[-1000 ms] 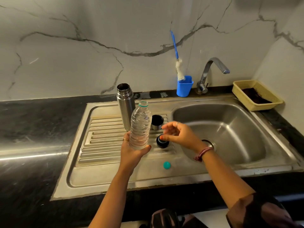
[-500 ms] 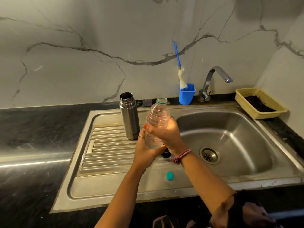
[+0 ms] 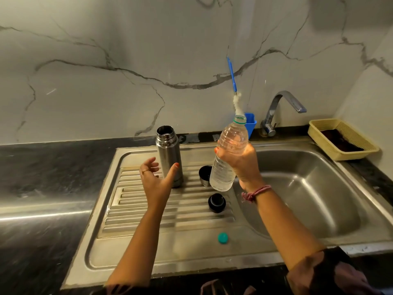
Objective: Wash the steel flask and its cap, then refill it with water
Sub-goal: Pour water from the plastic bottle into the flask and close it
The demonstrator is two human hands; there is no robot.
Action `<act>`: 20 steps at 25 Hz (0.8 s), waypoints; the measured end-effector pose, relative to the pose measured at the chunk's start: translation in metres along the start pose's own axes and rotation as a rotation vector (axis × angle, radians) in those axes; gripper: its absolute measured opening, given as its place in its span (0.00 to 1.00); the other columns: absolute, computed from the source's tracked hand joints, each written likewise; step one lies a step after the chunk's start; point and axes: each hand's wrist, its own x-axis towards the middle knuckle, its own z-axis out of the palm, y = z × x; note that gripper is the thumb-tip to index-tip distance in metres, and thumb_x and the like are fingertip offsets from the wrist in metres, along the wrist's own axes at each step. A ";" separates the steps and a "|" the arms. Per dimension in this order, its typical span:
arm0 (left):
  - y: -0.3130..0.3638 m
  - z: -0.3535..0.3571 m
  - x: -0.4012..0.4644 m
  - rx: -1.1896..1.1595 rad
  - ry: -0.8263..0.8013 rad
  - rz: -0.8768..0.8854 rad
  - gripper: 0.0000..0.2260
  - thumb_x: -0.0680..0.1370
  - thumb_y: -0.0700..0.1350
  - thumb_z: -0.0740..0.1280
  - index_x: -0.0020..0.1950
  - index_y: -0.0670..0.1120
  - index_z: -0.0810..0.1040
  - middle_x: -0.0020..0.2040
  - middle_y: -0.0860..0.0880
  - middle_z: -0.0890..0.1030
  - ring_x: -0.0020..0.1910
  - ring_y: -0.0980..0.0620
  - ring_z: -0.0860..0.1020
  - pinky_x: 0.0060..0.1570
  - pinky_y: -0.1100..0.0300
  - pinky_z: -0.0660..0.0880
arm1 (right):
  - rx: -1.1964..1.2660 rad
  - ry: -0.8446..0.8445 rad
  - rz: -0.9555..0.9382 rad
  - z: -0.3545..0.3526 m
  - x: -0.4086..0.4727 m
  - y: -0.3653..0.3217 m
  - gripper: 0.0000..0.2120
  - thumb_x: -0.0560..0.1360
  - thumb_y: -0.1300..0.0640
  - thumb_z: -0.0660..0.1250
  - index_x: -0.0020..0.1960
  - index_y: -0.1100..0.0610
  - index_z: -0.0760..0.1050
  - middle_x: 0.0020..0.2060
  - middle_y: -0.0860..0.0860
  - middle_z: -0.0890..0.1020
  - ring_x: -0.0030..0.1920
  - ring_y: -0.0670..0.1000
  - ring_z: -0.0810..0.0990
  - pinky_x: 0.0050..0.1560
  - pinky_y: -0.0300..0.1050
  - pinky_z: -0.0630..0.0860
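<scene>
Your right hand [image 3: 238, 165] grips a clear ribbed plastic water bottle [image 3: 228, 156] around its middle, holding it uncapped and tilted slightly, mouth up, above the seam between the draining board and the basin. Your left hand [image 3: 156, 177] is spread and holds nothing, fingers loosely fanned just in front of the tall cylindrical brushed-steel flask [image 3: 169, 158], the thumb crossing its lower body; whether it touches the steel is unclear.

The flask stands upright and uncapped near the back edge of the ribbed steel draining board [image 3: 136, 211], its threaded neck bright and its mouth dark inside. Beside it to the right sits a small steel cup lid [image 3: 204, 175] with a dark interior, partly hidden behind the bottle. Nearer you on the ribs lies the round black stopper cap [image 3: 216, 202]. A small teal bottle cap [image 3: 222, 238] rests on the flat front edge of the board.

At the back edge of the sink, a blue plastic holder [image 3: 251, 124] carries a blue-handled bottle brush [image 3: 232, 77], next to the chrome tap [image 3: 282, 107]. A yellow woven tray [image 3: 319, 133] sits at the far right corner.
</scene>
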 end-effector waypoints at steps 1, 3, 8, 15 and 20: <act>-0.004 0.004 0.010 0.032 -0.012 -0.027 0.35 0.69 0.53 0.79 0.69 0.49 0.65 0.62 0.47 0.71 0.60 0.49 0.72 0.61 0.49 0.75 | -0.018 0.002 -0.023 -0.003 0.003 0.002 0.21 0.61 0.52 0.76 0.50 0.60 0.77 0.42 0.53 0.83 0.45 0.50 0.82 0.47 0.40 0.79; -0.009 0.013 0.026 0.082 -0.090 -0.079 0.43 0.67 0.51 0.80 0.75 0.45 0.60 0.70 0.46 0.67 0.68 0.48 0.68 0.68 0.54 0.68 | -0.055 0.010 -0.043 -0.007 0.008 0.006 0.22 0.62 0.55 0.77 0.51 0.63 0.77 0.43 0.54 0.83 0.45 0.49 0.82 0.47 0.40 0.78; -0.016 0.028 0.049 0.027 -0.196 -0.148 0.47 0.62 0.49 0.83 0.74 0.49 0.60 0.67 0.48 0.73 0.64 0.46 0.73 0.64 0.48 0.74 | -0.091 0.027 -0.014 -0.016 0.019 0.018 0.19 0.64 0.57 0.76 0.51 0.64 0.77 0.43 0.55 0.83 0.44 0.51 0.82 0.48 0.43 0.79; -0.012 0.037 0.051 -0.020 -0.110 -0.160 0.31 0.66 0.41 0.81 0.62 0.51 0.67 0.54 0.51 0.76 0.53 0.48 0.77 0.56 0.51 0.77 | -0.111 0.001 0.004 -0.029 0.028 0.020 0.14 0.68 0.63 0.75 0.51 0.63 0.77 0.43 0.56 0.83 0.45 0.52 0.82 0.50 0.47 0.79; 0.004 0.037 0.052 -0.020 -0.090 -0.129 0.30 0.66 0.40 0.80 0.61 0.50 0.68 0.54 0.49 0.76 0.51 0.49 0.77 0.55 0.53 0.76 | -0.114 -0.007 -0.002 -0.043 0.031 0.013 0.16 0.67 0.62 0.75 0.53 0.65 0.76 0.44 0.57 0.82 0.45 0.52 0.82 0.49 0.45 0.80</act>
